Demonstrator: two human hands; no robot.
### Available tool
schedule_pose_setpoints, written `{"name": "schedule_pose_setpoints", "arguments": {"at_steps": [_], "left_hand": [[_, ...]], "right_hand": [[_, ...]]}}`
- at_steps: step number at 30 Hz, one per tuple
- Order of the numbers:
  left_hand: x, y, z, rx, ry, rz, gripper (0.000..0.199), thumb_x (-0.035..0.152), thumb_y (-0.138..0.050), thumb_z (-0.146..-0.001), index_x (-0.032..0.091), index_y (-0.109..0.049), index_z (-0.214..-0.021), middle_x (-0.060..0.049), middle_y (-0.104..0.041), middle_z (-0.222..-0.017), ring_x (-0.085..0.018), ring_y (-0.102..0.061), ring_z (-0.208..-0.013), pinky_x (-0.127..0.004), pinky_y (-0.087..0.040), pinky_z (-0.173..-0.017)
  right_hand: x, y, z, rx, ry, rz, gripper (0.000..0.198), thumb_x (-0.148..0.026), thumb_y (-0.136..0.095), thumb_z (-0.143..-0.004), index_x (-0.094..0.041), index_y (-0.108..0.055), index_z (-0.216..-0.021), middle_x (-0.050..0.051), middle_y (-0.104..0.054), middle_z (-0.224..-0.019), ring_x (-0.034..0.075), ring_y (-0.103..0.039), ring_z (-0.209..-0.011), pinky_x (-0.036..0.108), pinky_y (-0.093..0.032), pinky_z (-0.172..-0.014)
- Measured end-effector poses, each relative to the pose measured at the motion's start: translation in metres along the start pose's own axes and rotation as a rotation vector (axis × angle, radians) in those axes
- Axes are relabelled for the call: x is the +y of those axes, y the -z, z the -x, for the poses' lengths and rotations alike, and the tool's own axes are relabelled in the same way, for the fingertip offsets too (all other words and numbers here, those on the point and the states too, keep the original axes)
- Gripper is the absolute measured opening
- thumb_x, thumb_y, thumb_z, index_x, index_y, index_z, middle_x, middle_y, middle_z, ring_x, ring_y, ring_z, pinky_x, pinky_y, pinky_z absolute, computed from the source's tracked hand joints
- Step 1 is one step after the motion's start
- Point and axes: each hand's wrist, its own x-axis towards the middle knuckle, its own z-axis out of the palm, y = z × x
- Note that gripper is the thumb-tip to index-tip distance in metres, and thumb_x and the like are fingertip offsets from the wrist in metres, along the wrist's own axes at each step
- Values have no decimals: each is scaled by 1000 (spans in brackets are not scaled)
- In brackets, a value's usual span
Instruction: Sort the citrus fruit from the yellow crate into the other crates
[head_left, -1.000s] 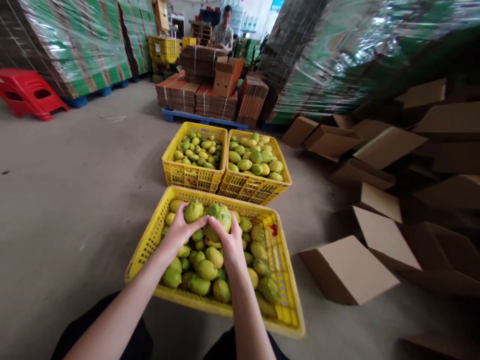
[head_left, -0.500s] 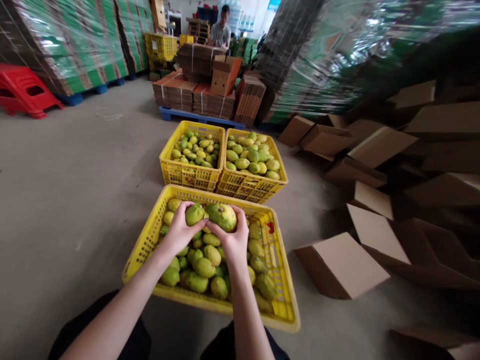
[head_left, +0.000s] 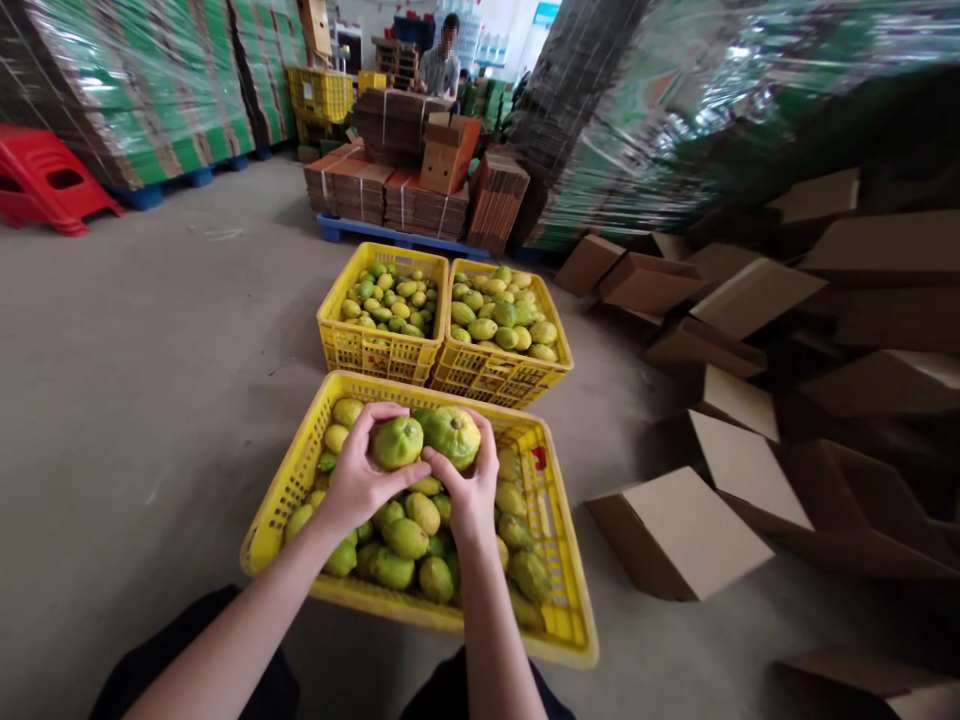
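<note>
My left hand (head_left: 362,468) is closed round a small green papaya (head_left: 397,442), its stem end facing me. My right hand (head_left: 471,478) grips a larger green-yellow papaya (head_left: 454,436) with a ridged top. Both fruits are side by side, nearly touching, and the two thumbs almost meet below them. The hands are over a yellow plastic crate (head_left: 577,590) of loose green and yellow papayas (head_left: 406,538). My hands and forearms hide part of the fruit in it.
Two yellow crates (head_left: 381,352) (head_left: 499,378) of similar fruit stand just beyond. Cardboard boxes (head_left: 686,530) lie heaped on the right. Flattened cartons (head_left: 349,190) sit on a blue pallet (head_left: 397,238). A red stool (head_left: 56,185) is at left; a person (head_left: 441,68) is at the back.
Both papayas remain in my hands. The left one has shifted slightly right and down and turned its stem end more toward me; the right one has moved slightly right.
</note>
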Motion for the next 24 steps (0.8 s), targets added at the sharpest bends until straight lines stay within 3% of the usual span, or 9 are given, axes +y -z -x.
{"name": "schedule_pose_setpoints", "arguments": {"at_steps": [6, 12, 17, 20, 24], "left_hand": [[-1, -1, -1, -22, -36, 71, 49, 20, -88, -68, 23, -68, -112, -7, -67, -122, -24, -61, -121, -34, -46, -109], [-2, -2, 3, -21, -85, 94, 45, 16, -86, -70, 22, -68, -111, -8, -69, -124, -24, -61, -125, -35, -44, -113], [-3, -1, 5, -62, -38, 199, 47, 23, -88, -70, 23, -70, -113, -9, -67, -129, -27, -61, -126, -39, -46, -112], [-4, 0, 3, -83, -3, 221, 48, 26, -88, -69, 23, -73, -115, -10, -64, -133, -28, -61, -126, -36, -47, -110], [-8, -2, -1, -47, 157, 298, 56, 33, -88, -71, 20, -70, -122, -10, -68, -126, -26, -64, -118, -34, -51, -105]], "right_hand": [[3, 2, -3, 27, 6, -45, 49, -30, -85, -64, -27, -60, -106, -2, -65, -100, 20, -61, -91, 34, -51, -87], [-1, 6, -5, -21, 181, 145, 51, -25, -81, -65, -25, -59, -111, 0, -66, -103, 20, -62, -94, 34, -52, -89], [-8, 16, -4, -87, 256, 233, 49, -25, -81, -67, -26, -61, -112, 2, -63, -110, 23, -60, -101, 38, -50, -96], [-12, 23, -4, -103, 215, 200, 49, -27, -82, -66, -27, -63, -110, 2, -62, -110, 24, -60, -102, 40, -49, -98], [-11, 25, -5, -67, 20, 86, 57, -34, -85, -63, -28, -61, -114, 0, -64, -109, 23, -62, -99, 38, -52, -93]]}}
